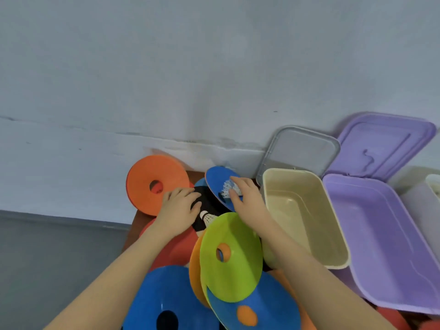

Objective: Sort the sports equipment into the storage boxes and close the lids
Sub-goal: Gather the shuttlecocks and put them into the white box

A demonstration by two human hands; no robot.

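Right hand (247, 201) pinching white shuttlecock (229, 189) just left of cream box (338, 234); lift clear, drop in. Left hand (178, 210) flat, fingers on black paddle (207, 203).

Your right hand (245, 198) covers most of the white shuttlecock (228, 189), so you cannot see how the fingers close on it. Your left hand (178, 210) hides part of the black paddle (207, 203) beneath it. The big blue disc (166, 301) is cut off by the bottom edge. The pale box (428, 198) at far right runs out of the picture, and its contents are too blurred to tell. The tabletop (133, 229) shows only as a brown sliver under the pile.
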